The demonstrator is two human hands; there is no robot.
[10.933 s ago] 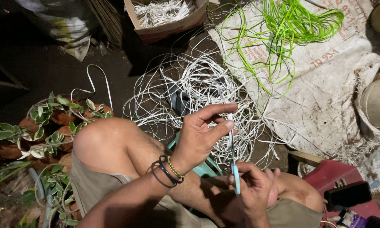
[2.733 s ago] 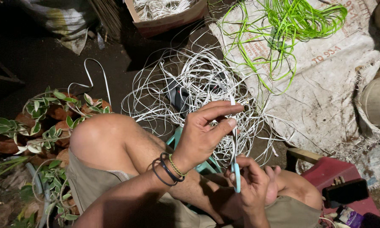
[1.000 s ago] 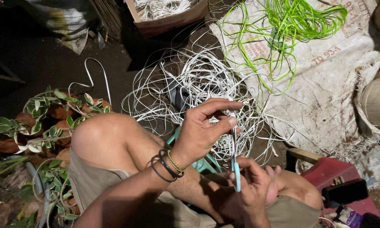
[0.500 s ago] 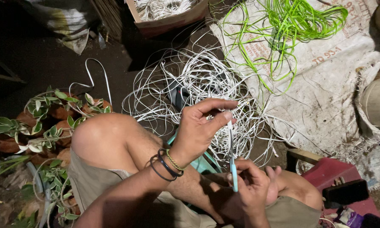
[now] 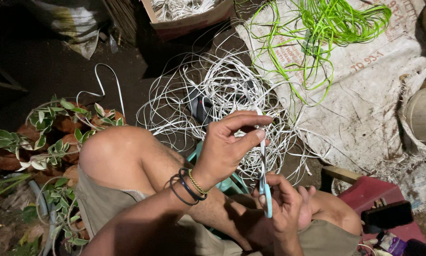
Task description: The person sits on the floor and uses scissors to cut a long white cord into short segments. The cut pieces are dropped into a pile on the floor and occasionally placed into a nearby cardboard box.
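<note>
Above your bare knee [image 5: 109, 151], your left hand [image 5: 227, 149] pinches a thin white strip [image 5: 262, 147] between thumb and forefinger – held upright. Your right hand [image 5: 286, 208] grips its light-blue lower end [image 5: 268, 196] (fingers curled shut), just before the tangled white strips [image 5: 222, 95].

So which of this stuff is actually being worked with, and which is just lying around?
In hand:
left hand pinching a white strip
right hand holding the strip's light blue end
white strip tangle on the ground

Lying about:
green strips on a woven sack
cardboard box
leafy plants
red box
</note>
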